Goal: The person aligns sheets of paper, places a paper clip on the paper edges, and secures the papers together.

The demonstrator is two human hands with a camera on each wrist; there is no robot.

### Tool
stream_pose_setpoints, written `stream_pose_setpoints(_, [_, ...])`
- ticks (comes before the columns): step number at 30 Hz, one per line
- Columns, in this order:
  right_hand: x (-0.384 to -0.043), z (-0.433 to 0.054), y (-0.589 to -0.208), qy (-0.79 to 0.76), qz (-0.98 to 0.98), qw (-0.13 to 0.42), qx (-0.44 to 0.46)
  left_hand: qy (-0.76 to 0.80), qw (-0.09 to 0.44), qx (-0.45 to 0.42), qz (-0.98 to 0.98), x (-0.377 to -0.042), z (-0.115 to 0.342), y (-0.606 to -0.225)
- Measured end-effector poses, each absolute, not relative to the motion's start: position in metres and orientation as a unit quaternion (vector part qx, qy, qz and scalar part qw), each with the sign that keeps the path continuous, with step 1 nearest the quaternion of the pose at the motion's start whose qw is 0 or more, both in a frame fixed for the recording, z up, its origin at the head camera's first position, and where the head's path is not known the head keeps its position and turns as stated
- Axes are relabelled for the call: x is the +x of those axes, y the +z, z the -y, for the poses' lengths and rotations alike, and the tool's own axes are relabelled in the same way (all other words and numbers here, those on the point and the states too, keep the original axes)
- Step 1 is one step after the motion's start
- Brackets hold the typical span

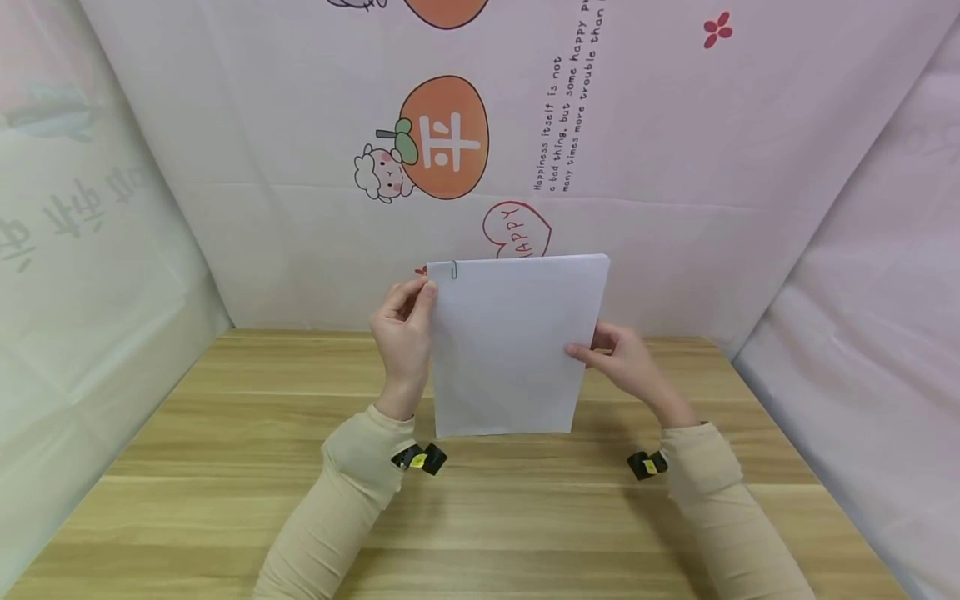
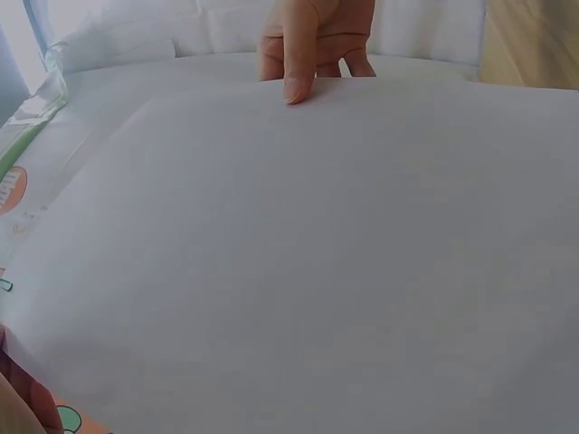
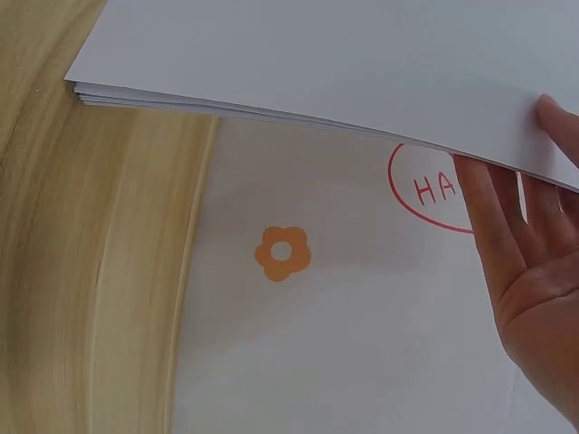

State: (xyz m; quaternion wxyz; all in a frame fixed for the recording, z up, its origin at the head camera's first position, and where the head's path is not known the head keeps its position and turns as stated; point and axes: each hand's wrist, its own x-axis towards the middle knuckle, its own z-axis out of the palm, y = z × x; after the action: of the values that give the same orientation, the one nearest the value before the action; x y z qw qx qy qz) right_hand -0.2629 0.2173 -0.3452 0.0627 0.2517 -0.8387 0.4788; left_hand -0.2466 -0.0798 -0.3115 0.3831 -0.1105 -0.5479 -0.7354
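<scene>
A stack of white paper sheets (image 1: 510,350) is held upright above the wooden table, its layered edges showing in the right wrist view. Near its top left corner sits a green paper clip (image 1: 453,270), whose end also shows at the left edge of the left wrist view. My left hand (image 1: 405,333) pinches the stack's left edge just below that clip. On the opposite side, my right hand (image 1: 622,358) grips the right edge, thumb on the front face and the other fingers behind the sheets.
The wooden table (image 1: 510,517) spreads below the paper. A printed white cloth (image 1: 637,150) with fruit drawings and lettering hangs behind it, and pale cloth walls (image 1: 862,275) stand at both sides. Each wrist carries a small black camera (image 1: 647,465).
</scene>
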Motion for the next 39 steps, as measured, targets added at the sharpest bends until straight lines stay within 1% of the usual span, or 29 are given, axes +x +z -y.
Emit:
stream_pose_setpoints(5, [-0.260, -0.213, -0.344, 0.477, 0.840, 0.070, 0.248, -0.734, 0.376, -0.108, 0.556, -0.246, 0.082, -0.311])
stream_pose_setpoints(12, [-0.243, -0.202, -0.328, 0.471, 0.840, 0.084, 0.256, -0.733, 0.370, -0.103, 0.562, -0.245, 0.082, -0.309])
stream_pose_setpoints(17, [-0.241, -0.199, -0.325, 0.465, 0.842, 0.093, 0.257, -0.735, 0.363, -0.098, 0.564, -0.247, 0.083, -0.310])
stream_pose_setpoints(22, [-0.241, -0.200, -0.327, 0.454, 0.847, 0.104, 0.257, -0.734, 0.354, -0.099, 0.570, -0.249, 0.083, -0.311])
stream_pose_setpoints(33, [-0.242, -0.199, -0.329, 0.450, 0.848, 0.115, 0.256, -0.717, 0.357, -0.131, 0.585, -0.255, 0.087, -0.312])
stream_pose_setpoints(39, [-0.261, -0.208, -0.349, 0.453, 0.846, 0.127, 0.249, -0.695, 0.355, -0.138, 0.610, -0.260, 0.089, -0.311])
